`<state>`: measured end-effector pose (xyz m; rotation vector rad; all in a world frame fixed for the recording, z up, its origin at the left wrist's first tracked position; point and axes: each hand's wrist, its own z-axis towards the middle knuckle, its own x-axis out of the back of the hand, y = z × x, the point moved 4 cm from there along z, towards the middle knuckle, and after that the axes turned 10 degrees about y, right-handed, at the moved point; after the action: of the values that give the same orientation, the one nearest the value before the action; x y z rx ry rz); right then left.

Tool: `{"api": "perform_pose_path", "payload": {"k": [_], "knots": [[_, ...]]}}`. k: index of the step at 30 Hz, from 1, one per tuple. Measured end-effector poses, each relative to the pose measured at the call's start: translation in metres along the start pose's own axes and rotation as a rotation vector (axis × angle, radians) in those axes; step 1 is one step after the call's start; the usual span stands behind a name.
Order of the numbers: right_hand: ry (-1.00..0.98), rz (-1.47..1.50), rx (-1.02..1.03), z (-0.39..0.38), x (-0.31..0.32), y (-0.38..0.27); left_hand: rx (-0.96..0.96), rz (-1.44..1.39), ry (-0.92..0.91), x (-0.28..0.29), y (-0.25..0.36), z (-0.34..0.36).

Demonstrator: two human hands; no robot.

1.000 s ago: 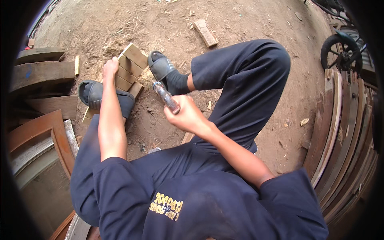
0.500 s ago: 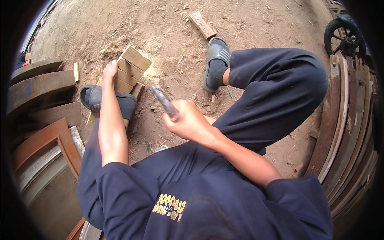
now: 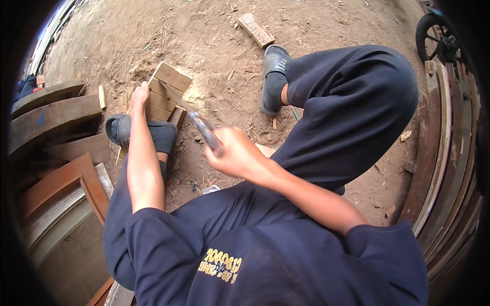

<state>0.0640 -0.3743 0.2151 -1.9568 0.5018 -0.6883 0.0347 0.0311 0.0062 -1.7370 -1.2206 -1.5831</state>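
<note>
Two hands are in use: the left hand (image 3: 140, 97) is closed on the left edge of the pale wooden board (image 3: 173, 76), which lies on the ground beyond the lap, its near part beneath the left sandal (image 3: 118, 130). Dark crosswise lines mark its face. It should be stiff, dry and light enough to shift easily, so the edge, well away from the tool's tip, looks the sound place to grip, with the foot adding weight. The right hand (image 3: 235, 155) is wrapped round the handle of a slim hand tool (image 3: 206, 132); its far part is blurred, but it is probably a thin metal blade reaching the board. That handle looks smooth, perhaps slippery if sweaty, and is best held, as here, near its rear.
</note>
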Motion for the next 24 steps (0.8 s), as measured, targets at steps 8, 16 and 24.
{"api": "perform_pose_path", "payload": {"k": [8,16,24], "knots": [[0.021,0.037,0.088,-0.019,0.033,0.002,-0.071,0.054,-0.010,-0.016,-0.015,0.017],[0.004,0.003,0.032,0.044,-0.022,-0.014,-0.025,0.088,-0.021,-0.007,-0.015,0.006],[0.001,-0.012,-0.025,0.088,-0.045,0.005,-0.036,0.044,-0.112,0.009,0.008,-0.017]]}}
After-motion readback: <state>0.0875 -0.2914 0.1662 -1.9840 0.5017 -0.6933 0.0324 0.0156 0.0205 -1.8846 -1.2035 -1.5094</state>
